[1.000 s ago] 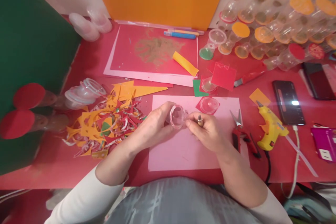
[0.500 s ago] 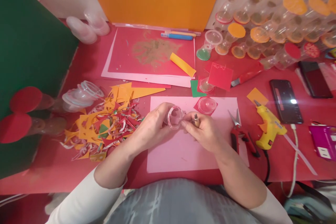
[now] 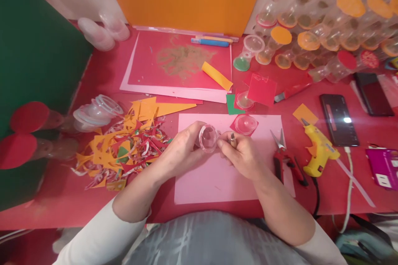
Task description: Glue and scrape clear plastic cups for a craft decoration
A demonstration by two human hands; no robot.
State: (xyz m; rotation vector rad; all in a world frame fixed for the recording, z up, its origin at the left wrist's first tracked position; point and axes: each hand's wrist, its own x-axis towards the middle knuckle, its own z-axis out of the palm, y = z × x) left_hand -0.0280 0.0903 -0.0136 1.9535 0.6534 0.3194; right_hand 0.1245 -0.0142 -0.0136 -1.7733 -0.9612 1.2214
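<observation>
My left hand (image 3: pixel 186 143) is closed round a small clear plastic cup (image 3: pixel 208 138), its round rim tilted up towards me. My right hand (image 3: pixel 241 149) is at the cup's right side, thumb and fingertips pinched close to the rim. A thin tool with a brown shaft and metal end (image 3: pixel 232 138) sticks up between the right hand's fingers; its working end is hidden. Both hands are above a pink sheet (image 3: pixel 217 182). Just beyond them lies a clear round plastic piece (image 3: pixel 245 124) on a red paper square.
Paper scraps (image 3: pixel 124 145) are heaped left of the pink sheet. To the right lie red-handled scissors (image 3: pixel 287 161), a yellow glue gun (image 3: pixel 319 147) with its cord, and a phone (image 3: pixel 338 120). Clear cup pieces with orange discs (image 3: pixel 311 41) stand at the back right.
The cup has turned slightly in my left hand, and its opening shows rounder. My right hand's fingertips have drawn a little to the right along its rim.
</observation>
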